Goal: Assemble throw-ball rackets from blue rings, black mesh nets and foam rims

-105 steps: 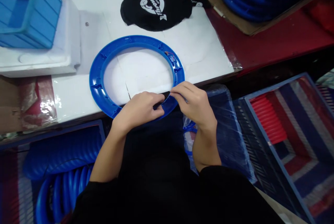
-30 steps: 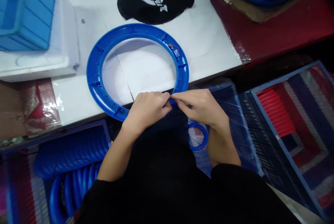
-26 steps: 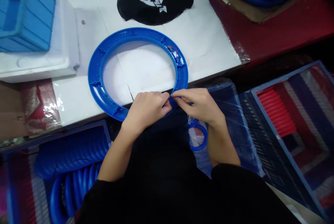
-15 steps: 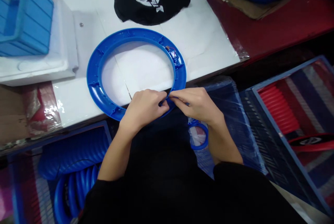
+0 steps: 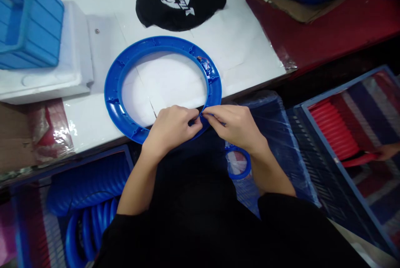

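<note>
A blue plastic ring (image 5: 112,88) lies flat with its hollow, ribbed side up, its near edge jutting past the table. A small circuit part with thin red wires (image 5: 204,66) sits in its channel at the right. My left hand (image 5: 173,128) is closed round the near part of the ring, thumb and forefinger pinched at the inner rim. Right beside those fingertips, my right hand (image 5: 234,126) is closed in a pinch at the same rim. Whatever is between its fingertips is too small or hidden to make out.
Black printed fabric (image 5: 184,1) lies behind the ring on the white-covered table (image 5: 243,51). A blue bin (image 5: 40,22) stands on white foam at left. Crates of blue rings (image 5: 87,189) and red rings (image 5: 334,126) stand below. Another person's hand (image 5: 387,151) holds a red ring at right.
My hands stay at the ring's near rim, with slight finger shifts. The view has moved a little. Half a second ago a red ring appeared over the right crate; now another person's hand shows on it.
</note>
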{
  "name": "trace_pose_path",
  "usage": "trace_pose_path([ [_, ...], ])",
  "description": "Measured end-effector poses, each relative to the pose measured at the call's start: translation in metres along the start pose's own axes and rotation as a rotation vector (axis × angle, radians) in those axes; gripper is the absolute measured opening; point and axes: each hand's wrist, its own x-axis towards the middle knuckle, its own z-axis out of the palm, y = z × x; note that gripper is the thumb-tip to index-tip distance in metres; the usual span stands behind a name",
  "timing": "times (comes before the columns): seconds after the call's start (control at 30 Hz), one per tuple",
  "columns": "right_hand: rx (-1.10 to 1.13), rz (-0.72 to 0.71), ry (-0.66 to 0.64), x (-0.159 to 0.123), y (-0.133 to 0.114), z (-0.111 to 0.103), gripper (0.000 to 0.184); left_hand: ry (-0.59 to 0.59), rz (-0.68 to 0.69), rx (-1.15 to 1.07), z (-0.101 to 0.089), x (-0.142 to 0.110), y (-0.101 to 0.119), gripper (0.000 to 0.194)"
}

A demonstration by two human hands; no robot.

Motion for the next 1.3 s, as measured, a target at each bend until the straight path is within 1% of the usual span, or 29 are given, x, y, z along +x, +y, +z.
trace_pose_path([
  [0.1, -0.019, 0.116, 0.028, 0.002, 0.000, 0.000, 0.011, -0.004, -0.037, -0.022, -0.001, 0.001, 0.001, 0.029],
  [0.2, -0.017, 0.154, 0.057, 0.005, 0.001, 0.000, 0.014, -0.015, -0.056, -0.041, -0.003, 0.002, 0.001, 0.031],
  [0.3, -0.058, 0.132, 0.072, 0.006, -0.001, 0.001, 0.016, -0.028, -0.040, -0.055, -0.003, 0.003, 0.001, 0.033],
  [0.4, -0.085, 0.069, 0.052, 0.006, -0.003, 0.000, 0.019, -0.035, -0.030, -0.059, -0.004, 0.004, 0.000, 0.031],
  [0.5, -0.035, -0.020, 0.002, 0.005, -0.003, -0.001, 0.020, -0.034, -0.034, -0.055, -0.004, 0.004, 0.000, 0.027],
  [0.57, 0.014, -0.051, -0.027, 0.005, -0.001, -0.002, 0.020, -0.036, -0.040, -0.050, -0.003, 0.004, 0.000, 0.025],
  [0.63, 0.060, -0.057, -0.019, 0.005, 0.000, 0.000, 0.019, -0.037, -0.045, -0.045, -0.003, 0.004, 0.000, 0.024],
  [0.77, 0.119, -0.072, 0.066, 0.007, 0.000, 0.007, 0.018, -0.024, -0.037, -0.029, -0.002, 0.004, 0.000, 0.027],
  [0.9, 0.054, -0.044, 0.113, 0.005, -0.001, 0.012, 0.018, -0.023, -0.034, -0.015, -0.002, 0.004, 0.000, 0.029],
  [1.0, -0.038, -0.022, 0.111, 0.003, -0.001, 0.012, 0.018, -0.034, -0.035, -0.037, -0.003, 0.004, 0.000, 0.030],
  [1.07, -0.043, -0.032, 0.089, 0.002, 0.000, 0.011, 0.017, -0.035, -0.033, -0.052, -0.003, 0.004, -0.001, 0.029],
  [1.17, 0.018, -0.064, 0.062, 0.001, 0.002, 0.011, 0.017, -0.034, -0.036, -0.065, -0.004, 0.004, -0.001, 0.029],
  [1.3, 0.121, -0.092, 0.071, 0.000, 0.006, 0.013, 0.016, -0.034, -0.055, -0.068, -0.003, 0.004, -0.001, 0.029],
])
